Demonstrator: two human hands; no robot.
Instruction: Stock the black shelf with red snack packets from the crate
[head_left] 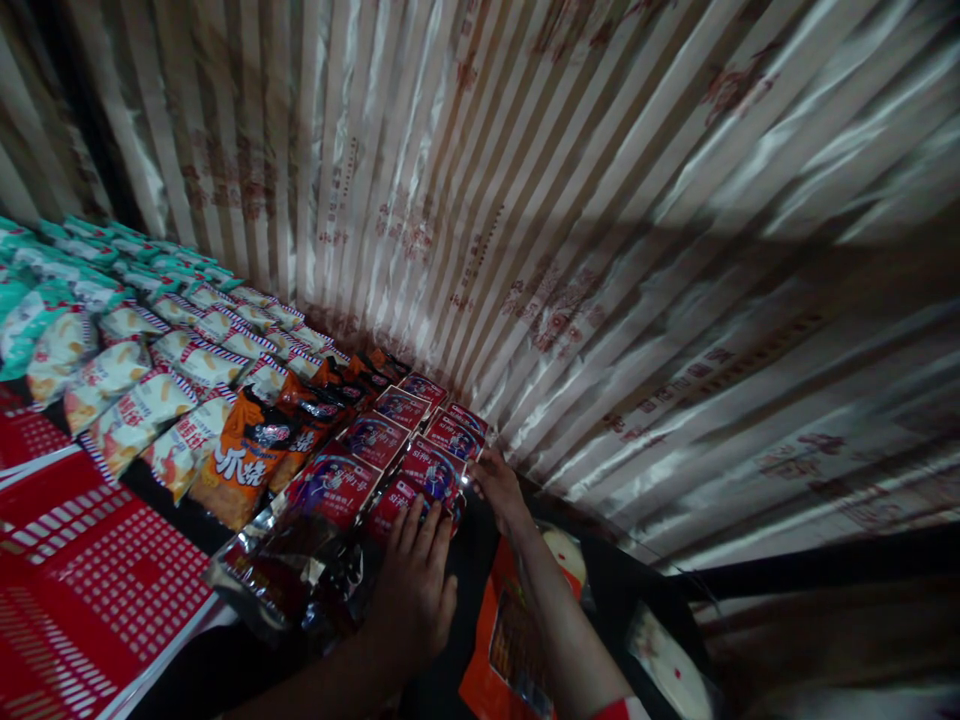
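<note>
Two rows of red and purple snack packets (409, 450) lie flat in front of me. My left hand (418, 570) rests on the nearest packet of the right row, its fingers stretched out flat. At the right edge of that row, my right hand (499, 490) touches the packets' side with slightly bent, parted fingers. Left of the left hand is a dark, shiny plastic wrapper (300, 570), crumpled and partly hidden by the forearm. Beneath the right forearm lies an orange food packet (487, 640), partly covered by it.
Orange and black snack bags (244, 460), white striped bags (142, 410) and green bags (82, 260) stand in rows to the left. A red perforated basket (112, 580) is at the lower left. A pale round packet (667, 660) lies right. A pleated printed sheet (525, 220) hangs behind.
</note>
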